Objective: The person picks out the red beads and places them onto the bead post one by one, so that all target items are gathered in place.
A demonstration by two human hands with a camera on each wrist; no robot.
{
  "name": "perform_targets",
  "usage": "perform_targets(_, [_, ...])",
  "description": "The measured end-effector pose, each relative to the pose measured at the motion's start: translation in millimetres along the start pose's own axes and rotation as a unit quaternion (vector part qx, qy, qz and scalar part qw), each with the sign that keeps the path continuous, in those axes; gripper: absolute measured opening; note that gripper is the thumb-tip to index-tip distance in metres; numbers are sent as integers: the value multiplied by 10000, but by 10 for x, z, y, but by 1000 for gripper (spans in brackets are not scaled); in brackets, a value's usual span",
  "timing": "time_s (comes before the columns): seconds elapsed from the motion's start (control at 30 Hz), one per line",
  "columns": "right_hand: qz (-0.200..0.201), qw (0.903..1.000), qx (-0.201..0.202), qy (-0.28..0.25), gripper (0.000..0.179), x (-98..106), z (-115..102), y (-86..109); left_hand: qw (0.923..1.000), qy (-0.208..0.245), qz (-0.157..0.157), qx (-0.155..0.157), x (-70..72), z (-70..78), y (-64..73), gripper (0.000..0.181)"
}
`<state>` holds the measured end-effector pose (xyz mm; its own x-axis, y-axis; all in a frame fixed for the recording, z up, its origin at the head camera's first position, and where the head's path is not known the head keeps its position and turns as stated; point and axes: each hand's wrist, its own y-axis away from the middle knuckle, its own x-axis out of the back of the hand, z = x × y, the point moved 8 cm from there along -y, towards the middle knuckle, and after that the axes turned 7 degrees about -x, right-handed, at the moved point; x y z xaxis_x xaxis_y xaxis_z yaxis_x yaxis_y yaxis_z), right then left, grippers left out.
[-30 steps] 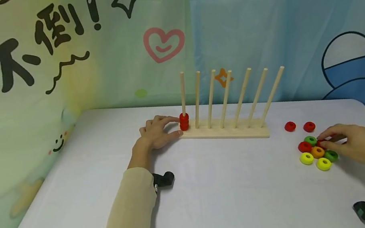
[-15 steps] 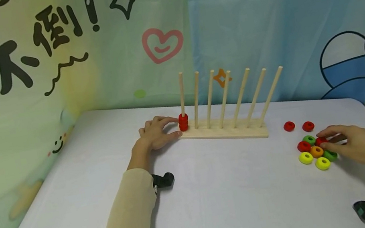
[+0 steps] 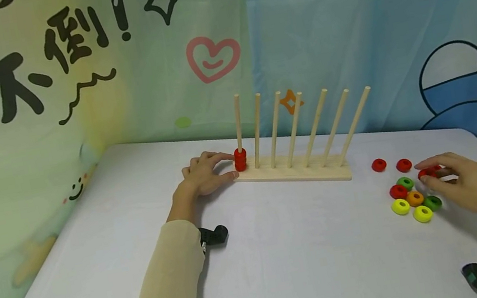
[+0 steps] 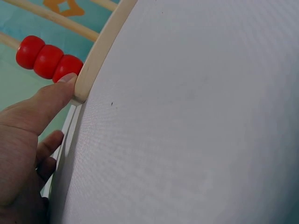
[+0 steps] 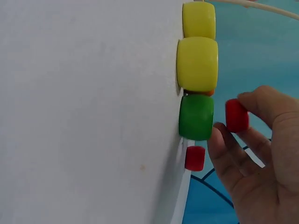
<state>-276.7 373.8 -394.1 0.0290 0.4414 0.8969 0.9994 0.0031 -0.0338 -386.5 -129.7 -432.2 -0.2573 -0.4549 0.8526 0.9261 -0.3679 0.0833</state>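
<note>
A wooden peg stand (image 3: 292,171) has several upright pegs on a flat base. Three red beads (image 4: 47,58) are stacked on its leftmost peg. My left hand (image 3: 204,173) holds the left end of the base, thumb at the front corner and index finger toward the back. At the right, my right hand (image 3: 469,183) pinches a red bead (image 5: 237,115) between thumb and fingers, raised off the table. Another red bead (image 5: 195,158) shows beyond a green bead (image 5: 196,116) in the right wrist view. Part of the right fingers' grip is hidden in the head view.
Near the right hand lie yellow beads (image 3: 423,214), an orange bead (image 3: 415,198) and more green and red ones. Two red beads (image 3: 378,165) sit slightly apart, farther back. A printed cloth backdrop (image 3: 317,23) hangs behind the white table (image 3: 307,265).
My right hand has lifted the red bead from the cluster and moved slightly back, away from the green bead below. The left hand and the peg stand have stayed in place.
</note>
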Motion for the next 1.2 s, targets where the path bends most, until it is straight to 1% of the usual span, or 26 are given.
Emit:
perform_targets(0.27, [216, 9995, 215, -81, 29, 13, -127, -41, 10000, 35, 3, 25, -23, -11, -1, 56])
perform_targets(0.4, [114, 9998, 171, -40, 32, -18, -168, -57, 10000, 50, 17, -35, -25, 0, -3, 56])
perform_targets(0.47, [56, 9998, 176, -105, 35, -30, -196, -61, 10000, 49, 9, -51, -28, 3, -1, 56])
perform_targets(0.53, [49, 9995, 266, -179, 37, -32, -234, -64, 10000, 45, -2, -53, -32, 3, 2, 56])
perform_targets(0.7, [148, 9970, 668, -352, 36, -20, -375, -62, 10000, 17, 6, -57, -32, 5, 2, 55])
perform_targets(0.8, [179, 9966, 743, -318, 37, -21, -453, -81, 10000, 14, 12, -77, -32, 12, -2, 55])
perform_targets(0.97, [124, 9964, 753, -363, 36, -25, -559, -122, 10000, 34, 22, -58, -37, 7, 0, 55])
perform_targets(1.2, [196, 9952, 854, -429, 35, -21, -698, -181, 9999, 70, 57, -45, 2, 11, 0, 54])
